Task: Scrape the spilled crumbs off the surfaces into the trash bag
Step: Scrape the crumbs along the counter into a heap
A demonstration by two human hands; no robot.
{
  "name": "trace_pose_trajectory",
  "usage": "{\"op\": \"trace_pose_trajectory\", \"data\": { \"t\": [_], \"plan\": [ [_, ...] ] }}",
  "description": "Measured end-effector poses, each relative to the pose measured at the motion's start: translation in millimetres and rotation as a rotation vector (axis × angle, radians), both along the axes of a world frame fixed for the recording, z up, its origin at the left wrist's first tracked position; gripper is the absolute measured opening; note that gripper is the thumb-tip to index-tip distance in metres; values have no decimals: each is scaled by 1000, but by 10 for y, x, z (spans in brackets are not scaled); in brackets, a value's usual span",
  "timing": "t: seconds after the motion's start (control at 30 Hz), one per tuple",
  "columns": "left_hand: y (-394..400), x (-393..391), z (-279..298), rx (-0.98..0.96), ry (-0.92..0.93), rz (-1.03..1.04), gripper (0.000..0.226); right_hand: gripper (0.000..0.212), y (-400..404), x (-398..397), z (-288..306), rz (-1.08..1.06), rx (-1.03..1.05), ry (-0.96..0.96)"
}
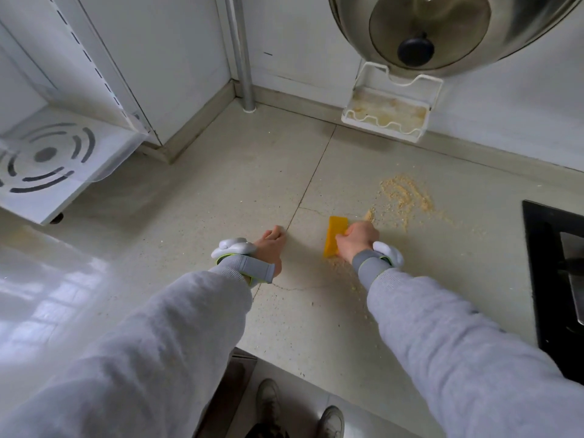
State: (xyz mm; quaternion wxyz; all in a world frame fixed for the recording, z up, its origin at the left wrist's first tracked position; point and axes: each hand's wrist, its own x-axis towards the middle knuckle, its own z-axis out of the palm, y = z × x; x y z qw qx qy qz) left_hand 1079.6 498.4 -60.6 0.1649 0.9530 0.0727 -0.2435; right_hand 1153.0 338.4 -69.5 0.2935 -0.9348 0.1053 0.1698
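A yellow scraper (334,235) stands on edge on the beige stone countertop (252,184), gripped from the right by my right hand (355,240). Pale crumbs (404,194) lie in a loose patch beyond and to the right of the scraper. A thinner trail of crumbs (344,273) runs under my right wrist toward the counter's front edge. My left hand (270,243) rests on the counter to the left of the scraper, fingers curled, holding nothing. No trash bag is in view.
A white appliance (47,159) with curved vents sits at the left. A white lid rack (388,112) holds a steel lid (442,30) against the back wall. A black cooktop (553,279) lies at the right. A metal pipe (243,58) stands in the back corner.
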Motion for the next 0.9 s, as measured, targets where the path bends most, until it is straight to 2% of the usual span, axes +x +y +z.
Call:
{"op": "trace_pose_trajectory", "data": {
  "t": [0.07,0.13,0.23,0.33,0.47,0.63,0.77,0.9],
  "plan": [
    [-123,12,-22,60,54,-58,50,37,-274,109,26,-50,-54,-19],
    [-231,19,68,87,45,-75,56,32,-481,154,83,-102,-50,-30],
    [-313,44,165,76,42,-76,59,25,-597,142,151,-96,66,-62],
    [-373,-6,278,71,109,-33,61,32,-437,-49,183,-20,220,-11],
    [-352,-148,318,31,80,76,54,42,-60,-431,130,144,299,46],
    [-298,-392,176,-33,59,171,54,43,-13,-540,-60,240,145,97],
    [-329,-589,62,-87,80,252,51,36,-354,-483,-69,167,114,124],
    [-402,-749,53,-71,41,203,55,27,-579,-340,-33,93,46,23]
  ]
}}
